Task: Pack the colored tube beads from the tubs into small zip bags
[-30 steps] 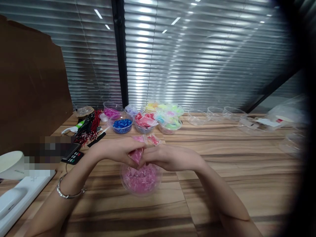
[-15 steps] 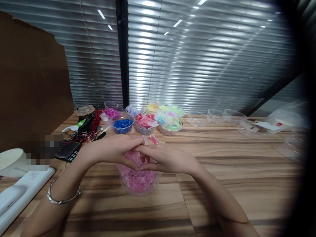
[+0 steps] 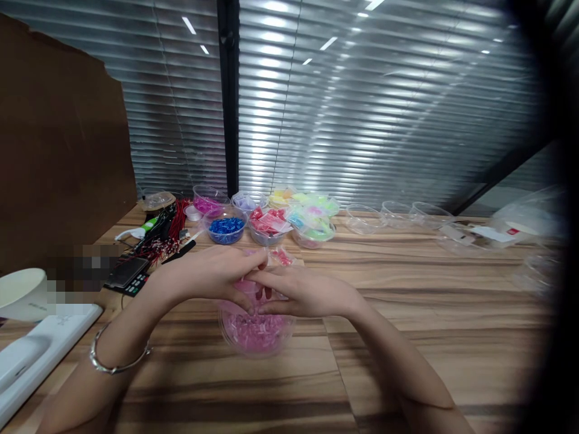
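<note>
A clear round bowl of pink pieces (image 3: 257, 334) stands on the wooden table. Over its far edge my left hand (image 3: 217, 274) and my right hand (image 3: 303, 292) meet, fingers bent and fingertips close together. Both hands pinch a translucent pink bag (image 3: 244, 289), which is partly hidden behind the fingers. Just beyond my hands lies a small clear bag with red pieces (image 3: 283, 257).
Behind stand bowls of blue pieces (image 3: 226, 229), red bags (image 3: 270, 222) and pastel bags (image 3: 314, 223). Clear bowls (image 3: 364, 220) line the back right. At left are red and black wires (image 3: 167, 232), a black device (image 3: 126, 272), a paper cup (image 3: 25, 295) and a white device (image 3: 54, 337).
The fingers of my left hand have shifted slightly, and the pink bag sits a little lower behind them. The view has moved slightly.
</note>
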The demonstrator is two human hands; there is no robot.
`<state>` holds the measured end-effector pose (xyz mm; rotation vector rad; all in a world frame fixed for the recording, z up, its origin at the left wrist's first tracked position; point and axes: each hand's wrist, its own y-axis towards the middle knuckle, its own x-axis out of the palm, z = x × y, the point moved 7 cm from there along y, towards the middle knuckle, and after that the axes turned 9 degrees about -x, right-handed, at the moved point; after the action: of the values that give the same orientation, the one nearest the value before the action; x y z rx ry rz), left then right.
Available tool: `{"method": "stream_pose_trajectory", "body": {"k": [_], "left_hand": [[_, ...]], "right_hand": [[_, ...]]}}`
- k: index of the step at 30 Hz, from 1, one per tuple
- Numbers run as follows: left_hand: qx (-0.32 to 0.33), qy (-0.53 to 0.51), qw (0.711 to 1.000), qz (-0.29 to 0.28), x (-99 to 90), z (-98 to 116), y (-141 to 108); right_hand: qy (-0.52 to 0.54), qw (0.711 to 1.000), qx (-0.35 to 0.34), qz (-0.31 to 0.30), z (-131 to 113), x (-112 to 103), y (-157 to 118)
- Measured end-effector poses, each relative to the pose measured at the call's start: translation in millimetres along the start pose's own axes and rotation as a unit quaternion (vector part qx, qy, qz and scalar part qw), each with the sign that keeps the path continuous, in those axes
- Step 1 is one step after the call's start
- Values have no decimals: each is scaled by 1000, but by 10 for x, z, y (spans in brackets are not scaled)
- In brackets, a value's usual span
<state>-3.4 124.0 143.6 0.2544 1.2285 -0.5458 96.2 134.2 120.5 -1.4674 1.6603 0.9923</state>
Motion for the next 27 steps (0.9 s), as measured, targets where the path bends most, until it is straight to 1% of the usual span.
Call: {"method": "stream_pose_trajectory", "body": {"k": [3,5,8,12,16,19,24,27], "left_hand": [[14,15,1000,-9,67,20,30],[10,18,1000,-6,102,-2,50],[3,13,1000,-17,138,-36,66],[1,-6,1000,-31,99,-27,65],[-7,-61,996,-62,49,-33,61],[1,-105,991,-84,50,-102,72],[38,-142,984,-97,106,-286,128],[53,-150,979,-129,182,-337,159]], "right_hand": [[13,1000,-6,-10,47,24,5],[10,1000,-1,-14,80,43,8],[-15,1000,0,-14,96,67,21],[-46,999,-3,-3,84,77,53],[-6,1000,8,3,80,58,71],[19,999,18,20,88,21,72],[15,998,8,66,104,-32,80],[28,997,6,68,123,-15,86]]}}
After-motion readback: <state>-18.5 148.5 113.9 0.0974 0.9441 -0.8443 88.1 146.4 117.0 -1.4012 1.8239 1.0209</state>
